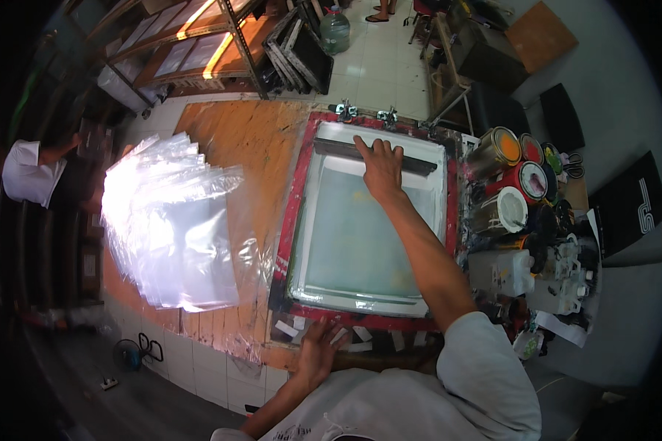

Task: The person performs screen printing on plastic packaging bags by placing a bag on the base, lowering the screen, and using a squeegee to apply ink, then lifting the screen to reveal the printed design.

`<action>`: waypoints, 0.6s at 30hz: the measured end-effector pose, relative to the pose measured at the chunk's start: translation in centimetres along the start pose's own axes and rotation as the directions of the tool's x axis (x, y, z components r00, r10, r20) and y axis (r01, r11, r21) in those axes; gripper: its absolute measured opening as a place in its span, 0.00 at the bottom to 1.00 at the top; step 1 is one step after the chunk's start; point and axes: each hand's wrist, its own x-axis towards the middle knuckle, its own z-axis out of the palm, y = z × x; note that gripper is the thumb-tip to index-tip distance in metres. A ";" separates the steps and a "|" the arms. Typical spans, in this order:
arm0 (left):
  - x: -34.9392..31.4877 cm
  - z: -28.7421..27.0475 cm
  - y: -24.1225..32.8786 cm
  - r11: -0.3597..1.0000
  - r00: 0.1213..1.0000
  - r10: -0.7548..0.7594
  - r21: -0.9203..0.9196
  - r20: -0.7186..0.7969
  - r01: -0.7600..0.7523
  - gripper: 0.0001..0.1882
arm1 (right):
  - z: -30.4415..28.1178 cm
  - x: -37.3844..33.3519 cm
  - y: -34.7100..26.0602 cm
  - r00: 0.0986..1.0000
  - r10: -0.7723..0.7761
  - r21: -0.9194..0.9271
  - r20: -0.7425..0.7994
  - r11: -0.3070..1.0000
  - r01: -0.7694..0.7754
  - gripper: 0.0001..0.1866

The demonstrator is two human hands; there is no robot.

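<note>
A screen-printing frame (295,187) with red, paint-stained rails lies in front of me, its pale, translucent mesh (346,235) facing up. Across the far end of the mesh rests a long dark squeegee (413,165), slightly slanted. My right hand (382,167) grips the squeegee from above near its middle, index finger stretched along it. At the frame's near rail is my left hand (320,351), fingers apart and fingertips by the edge; it holds nothing visible. Left of the frame, clear plastic bags (198,253) lie in a fanned stack on the wooden table (261,147).
Metal hinge clamps (343,111) sit at the frame's far rail. Open paint cans (496,147) and plastic bottles (513,272) crowd the right side. A shelf rack (239,44) stands behind the table. Another person (33,173) is at the far left.
</note>
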 end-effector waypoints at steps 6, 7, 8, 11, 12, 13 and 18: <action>-0.9 0.0 -0.3 0.998 0.998 0.049 0.028 0.047 -0.050 0.16 | -6.2 -12.3 -5.2 0.993 -0.041 0.051 0.109 0.998 0.035 0.35; -0.8 -0.1 -0.4 0.998 0.998 0.045 0.042 0.042 -0.046 0.16 | -7.4 -14.9 -6.3 0.994 -0.051 0.073 0.097 0.996 0.044 0.38; -0.6 -0.2 -0.3 0.997 0.998 0.039 0.062 0.045 -0.041 0.16 | -8.6 -17.5 -7.3 0.995 -0.054 0.088 0.079 0.995 0.047 0.40; 0.0 -0.5 -0.5 0.998 0.999 0.033 0.061 0.011 -0.034 0.16 | -10.9 -24.3 -10.2 0.998 -0.053 0.145 0.032 0.988 0.048 0.40; 0.4 -0.5 -0.6 0.997 0.999 0.038 0.060 0.015 -0.038 0.17 | -11.2 -25.4 -10.7 0.999 -0.043 0.151 0.031 0.988 0.038 0.40; 0.8 -0.6 -0.7 0.997 0.999 0.044 0.057 0.018 -0.045 0.17 | -11.5 -26.2 -11.1 0.999 -0.036 0.158 0.030 0.987 0.031 0.40; 1.8 -0.3 -1.2 0.992 0.997 0.075 0.100 -0.023 -0.072 0.21 | -9.6 -26.3 -10.5 0.999 -0.025 0.170 0.044 0.985 0.017 0.38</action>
